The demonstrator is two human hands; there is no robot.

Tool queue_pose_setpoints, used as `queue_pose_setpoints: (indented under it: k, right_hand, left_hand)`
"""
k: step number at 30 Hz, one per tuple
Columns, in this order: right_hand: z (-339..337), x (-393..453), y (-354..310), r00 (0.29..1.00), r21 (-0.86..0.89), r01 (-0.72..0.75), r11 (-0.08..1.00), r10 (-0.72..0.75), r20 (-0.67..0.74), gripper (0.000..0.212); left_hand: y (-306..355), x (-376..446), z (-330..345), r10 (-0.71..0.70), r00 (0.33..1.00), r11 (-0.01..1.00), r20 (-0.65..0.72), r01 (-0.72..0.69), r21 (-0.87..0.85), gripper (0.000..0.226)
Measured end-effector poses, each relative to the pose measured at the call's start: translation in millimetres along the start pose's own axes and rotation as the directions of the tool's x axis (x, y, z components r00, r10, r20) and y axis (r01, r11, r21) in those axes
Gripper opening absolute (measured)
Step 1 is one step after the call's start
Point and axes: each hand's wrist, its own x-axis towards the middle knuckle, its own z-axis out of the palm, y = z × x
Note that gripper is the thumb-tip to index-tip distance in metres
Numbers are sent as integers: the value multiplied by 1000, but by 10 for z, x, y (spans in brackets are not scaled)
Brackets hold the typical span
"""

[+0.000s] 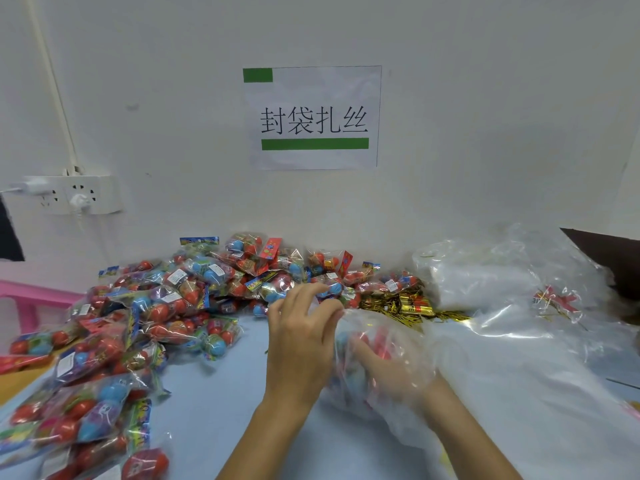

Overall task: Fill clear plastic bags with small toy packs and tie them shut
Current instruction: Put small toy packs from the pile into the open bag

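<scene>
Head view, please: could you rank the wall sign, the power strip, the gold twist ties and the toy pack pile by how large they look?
1. toy pack pile, though it runs close to the camera
2. wall sign
3. power strip and gold twist ties: about alike, so unranked

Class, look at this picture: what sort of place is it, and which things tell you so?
Probably a packing workstation: a printed sign on the wall, a heap of toy packs on the table, and gold twist ties.
</scene>
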Motion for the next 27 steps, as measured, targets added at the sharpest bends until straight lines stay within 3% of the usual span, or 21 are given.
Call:
queue_pose_setpoints:
  k: [3,8,11,14,17,20,22,24,25,27]
  right_hand:
    - [-97,-68,-108,1000,-56,-14,998,14,-5,45]
    - [-206,-271,-294,996,-101,-15,995,23,84,50]
    - [-207,-248,-306,998,-101,30,994,-24,62,44]
    - [-188,-235,-316,995,-33,98,995,-98,-3,35]
    - [-163,-178,-236,989,81,143,986,-139,-55,14]
    - [-135,-120,-148,976,62,200,978,-194,-99,6]
    - [-122,-120,-150,961,105,267,958,-258,-97,17]
    - [-105,-143,-160,955,128,293,948,-282,-97,28]
    - [-92,-148,-152,953,141,297,944,-285,-98,29]
    - [-79,-146,-154,954,131,292,947,-279,-110,28]
  left_hand:
    - [-32,16,-8,-51,999,998,-17,52,19,4]
    - [-151,31,-3,-126,991,991,-35,127,39,5]
    - [-193,40,-32,-154,987,988,-34,155,26,7]
    - [-234,53,-46,-130,990,978,51,136,-159,9]
    - [-242,27,-56,-200,969,852,143,244,-463,33]
    - [-307,-6,2,-483,841,641,244,529,-556,42]
    - [-434,-18,2,-562,704,488,434,706,-513,52]
    - [-601,-58,-39,-442,603,340,664,798,-498,61]
    - [-662,-85,-61,-335,570,319,751,818,-479,67]
    - [-718,-147,-76,-133,534,428,835,791,-437,84]
